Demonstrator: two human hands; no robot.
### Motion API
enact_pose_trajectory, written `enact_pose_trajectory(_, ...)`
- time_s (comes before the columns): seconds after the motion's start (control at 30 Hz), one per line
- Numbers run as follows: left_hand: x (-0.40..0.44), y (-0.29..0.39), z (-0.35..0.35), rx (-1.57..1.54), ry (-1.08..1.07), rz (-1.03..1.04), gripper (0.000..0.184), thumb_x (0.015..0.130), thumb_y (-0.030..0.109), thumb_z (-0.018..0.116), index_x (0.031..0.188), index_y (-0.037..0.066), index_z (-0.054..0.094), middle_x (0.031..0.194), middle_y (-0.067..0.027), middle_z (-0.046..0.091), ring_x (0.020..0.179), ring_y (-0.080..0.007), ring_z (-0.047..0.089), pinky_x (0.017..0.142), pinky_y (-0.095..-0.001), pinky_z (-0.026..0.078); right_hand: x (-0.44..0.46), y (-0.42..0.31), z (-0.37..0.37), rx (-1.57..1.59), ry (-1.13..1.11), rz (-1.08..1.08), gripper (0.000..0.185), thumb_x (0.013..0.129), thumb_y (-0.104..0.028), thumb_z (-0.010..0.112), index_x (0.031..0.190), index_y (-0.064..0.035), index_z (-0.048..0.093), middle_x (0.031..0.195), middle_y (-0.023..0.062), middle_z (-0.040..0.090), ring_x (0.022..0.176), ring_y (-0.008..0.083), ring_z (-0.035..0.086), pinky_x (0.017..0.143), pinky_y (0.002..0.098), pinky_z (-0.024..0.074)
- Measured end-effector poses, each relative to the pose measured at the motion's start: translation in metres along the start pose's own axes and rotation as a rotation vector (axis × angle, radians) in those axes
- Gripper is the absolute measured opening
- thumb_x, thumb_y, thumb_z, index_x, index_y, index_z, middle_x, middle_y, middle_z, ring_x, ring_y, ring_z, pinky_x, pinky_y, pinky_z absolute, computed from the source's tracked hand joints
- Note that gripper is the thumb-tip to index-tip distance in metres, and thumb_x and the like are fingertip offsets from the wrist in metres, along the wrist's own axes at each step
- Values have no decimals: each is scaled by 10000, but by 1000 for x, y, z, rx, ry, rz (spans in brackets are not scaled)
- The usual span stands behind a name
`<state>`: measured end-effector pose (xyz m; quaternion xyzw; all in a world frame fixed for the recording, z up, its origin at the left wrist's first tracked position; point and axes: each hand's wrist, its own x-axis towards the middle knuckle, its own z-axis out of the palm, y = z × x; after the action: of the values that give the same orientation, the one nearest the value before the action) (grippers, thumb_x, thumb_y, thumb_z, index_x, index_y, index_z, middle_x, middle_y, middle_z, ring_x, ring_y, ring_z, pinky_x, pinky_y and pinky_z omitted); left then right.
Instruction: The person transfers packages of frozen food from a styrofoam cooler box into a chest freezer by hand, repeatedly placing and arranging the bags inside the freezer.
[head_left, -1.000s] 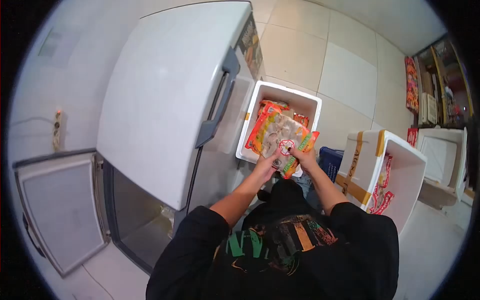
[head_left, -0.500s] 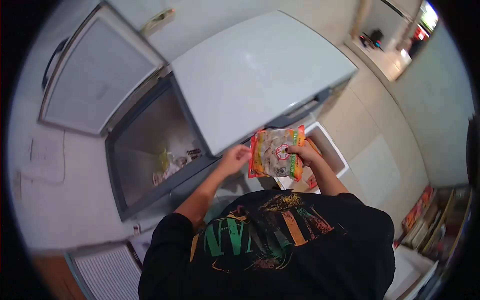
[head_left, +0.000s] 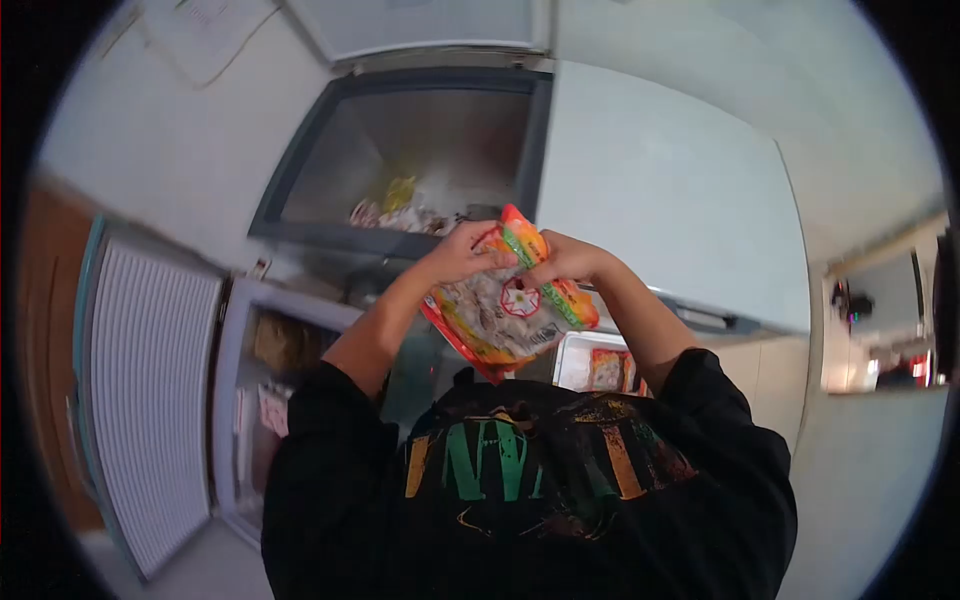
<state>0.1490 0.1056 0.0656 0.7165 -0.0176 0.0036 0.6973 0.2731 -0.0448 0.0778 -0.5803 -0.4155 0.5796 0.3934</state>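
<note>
A printed plastic food bag (head_left: 488,312), red, orange and green with a clear window showing pale pieces inside, is held up in front of my chest. My left hand (head_left: 465,254) has its fingers closed on the bag's upper left edge. On the upper right side, my right hand (head_left: 570,258) grips the same bag, its thumb across the front near the round red emblem. The bag is tilted and its top folds between my hands. Behind it lies the open chest freezer compartment (head_left: 425,140), with a few bags (head_left: 410,218) at its bottom.
A white lid (head_left: 670,180) covers the freezer's right half. Below my right forearm is a white box (head_left: 572,362) with a similar packet (head_left: 607,370) in it. At left, a second freezer (head_left: 235,400) stands open, its ribbed door (head_left: 150,390) swung out. A doorway (head_left: 885,315) is far right.
My view has turned left. My left hand, fingers free beside the bag before, has closed on it. The bag has tilted and moved away from above the white box.
</note>
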Motion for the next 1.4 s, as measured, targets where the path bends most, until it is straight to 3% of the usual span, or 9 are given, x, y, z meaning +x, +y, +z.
enact_pose_trajectory(0.1,-64,-15,-19,272,272,71,316,706,161,654,945,-7,534,844,-23,575,767,-63,502,693,-218,415,45,-9,23,-122,-164,-3,301,610,-126,668,846,37,575,730,65,594,650,118,549,607,241,445)
enact_pose_trajectory(0.23,-172,-31,-25,81,803,-34,273,725,128,626,950,0,540,857,-21,578,758,-64,508,680,-215,418,101,2,56,85,-238,-56,394,689,-149,639,987,70,502,875,96,587,787,134,551,712,237,434)
enact_pose_trajectory(0.37,-252,-39,-20,-194,1319,177,234,758,130,588,957,15,544,859,0,570,743,-67,511,654,-214,414,144,-7,114,63,-321,-173,465,718,-175,617,1083,46,431,960,92,559,876,131,524,798,246,394)
enact_pose_trajectory(0.6,-366,-32,-7,61,1746,56,336,756,172,598,1044,23,508,901,-9,563,814,-78,508,714,-209,399,216,-39,280,301,-519,-212,323,758,-141,566,1037,7,497,916,49,567,826,135,536,744,266,423)
enact_pose_trajectory(0.77,-423,-54,-4,0,1753,70,392,744,223,617,1045,8,486,940,-31,545,867,-107,497,768,-241,392,259,1,345,395,-549,-121,293,682,-83,662,930,14,539,860,40,578,734,110,534,663,258,438)
enact_pose_trajectory(0.83,-451,-76,-9,297,1879,-160,416,699,280,661,976,7,514,885,-32,564,804,-119,525,718,-255,421,271,15,371,34,-619,-333,323,659,-101,687,918,11,530,849,53,576,738,116,537,679,260,440)
enact_pose_trajectory(1.03,-479,-61,1,200,1917,-314,484,611,359,719,891,13,527,810,-56,579,741,-143,549,638,-262,439,274,33,427,119,-497,-373,309,636,-82,684,891,-15,524,830,45,569,764,109,526,687,258,429)
enact_pose_trajectory(1.17,-497,-91,7,489,1917,-559,526,622,435,681,894,13,526,782,-84,585,716,-194,569,630,-299,442,269,51,437,-54,-368,-608,291,640,-78,671,873,-5,514,823,59,565,763,122,530,701,274,425)
enact_pose_trajectory(1.4,-485,-130,1,575,1982,-703,585,584,499,676,882,20,522,790,-103,576,704,-245,566,644,-334,443,272,48,423,-345,-273,-623,343,615,-130,686,880,-18,499,793,93,571,743,172,554,676,289,432)
